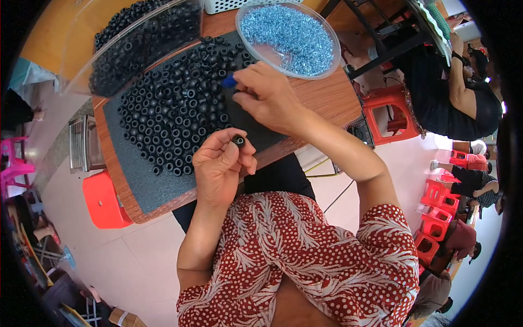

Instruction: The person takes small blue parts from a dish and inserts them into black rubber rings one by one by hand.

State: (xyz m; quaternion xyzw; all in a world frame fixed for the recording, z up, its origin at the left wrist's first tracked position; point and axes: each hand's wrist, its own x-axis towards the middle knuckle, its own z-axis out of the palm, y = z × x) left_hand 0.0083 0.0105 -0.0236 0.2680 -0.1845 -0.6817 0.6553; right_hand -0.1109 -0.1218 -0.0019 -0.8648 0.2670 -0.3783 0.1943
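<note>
Between the thumb and fingers of my left hand [218,169] is a small black ring-shaped part [238,141], its round opening turned up toward me. My right hand [269,101] is above the right side of the heap, fingers curled in a pinch. At its fingertips shows a small blue piece [229,80]; whether it is held or worn on a finger I cannot tell. Something dark sits by the thumb, mostly hidden. Many loose black ring-shaped parts [169,117] lie spread over a dark grey mat [150,188] on the wooden table [327,98].
A clear plastic box [147,43] of black parts leans at the far left. A round clear tub [291,41] of shiny light-blue pieces stands at the far right. Red stools [103,201] flank the table. Other people [457,87] sit to the right.
</note>
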